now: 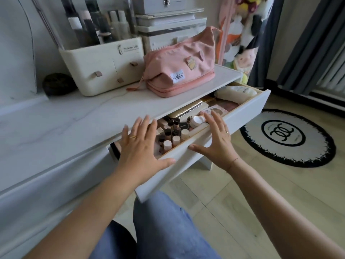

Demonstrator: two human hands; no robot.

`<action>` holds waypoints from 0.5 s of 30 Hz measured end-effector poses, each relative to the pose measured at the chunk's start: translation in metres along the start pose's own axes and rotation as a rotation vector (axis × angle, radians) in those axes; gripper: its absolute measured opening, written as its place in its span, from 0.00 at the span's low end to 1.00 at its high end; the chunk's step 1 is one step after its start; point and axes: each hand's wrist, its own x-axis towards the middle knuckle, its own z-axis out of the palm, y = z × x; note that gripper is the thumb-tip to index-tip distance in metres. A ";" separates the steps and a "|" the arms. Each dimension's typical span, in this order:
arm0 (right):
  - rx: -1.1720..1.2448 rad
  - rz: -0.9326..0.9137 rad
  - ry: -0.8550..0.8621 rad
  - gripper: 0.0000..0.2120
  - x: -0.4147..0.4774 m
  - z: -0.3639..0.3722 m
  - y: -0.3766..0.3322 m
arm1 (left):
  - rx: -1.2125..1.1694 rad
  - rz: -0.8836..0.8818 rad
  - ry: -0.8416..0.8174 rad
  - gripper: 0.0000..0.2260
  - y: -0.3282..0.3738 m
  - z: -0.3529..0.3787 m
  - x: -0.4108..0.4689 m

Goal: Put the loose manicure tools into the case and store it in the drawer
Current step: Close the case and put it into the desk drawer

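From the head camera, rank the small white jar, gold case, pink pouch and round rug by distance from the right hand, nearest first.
1. Small white jar, in the drawer beside the right hand fingertips.
2. Gold case, farther back in the drawer.
3. Pink pouch, on the countertop.
4. Round rug, on the floor, rightward.

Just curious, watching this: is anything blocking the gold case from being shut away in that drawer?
Nothing visible. The gold case already lies in the open drawer, partly under the tabletop. The left hand and right hand rest open on the drawer's front edge.
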 end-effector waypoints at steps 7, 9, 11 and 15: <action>-0.102 -0.072 -0.001 0.43 0.051 0.039 -0.011 | 0.024 -0.200 0.142 0.43 -0.031 0.013 0.015; -0.109 -0.101 -0.022 0.40 0.062 0.048 -0.015 | 0.026 -0.162 0.218 0.35 -0.038 0.017 0.017; -0.111 -0.107 -0.017 0.37 0.071 0.056 -0.017 | 0.030 -0.119 0.289 0.30 -0.044 0.022 0.017; -0.126 -0.049 0.083 0.35 0.079 0.071 -0.023 | 0.014 -0.071 0.362 0.27 -0.050 0.026 0.016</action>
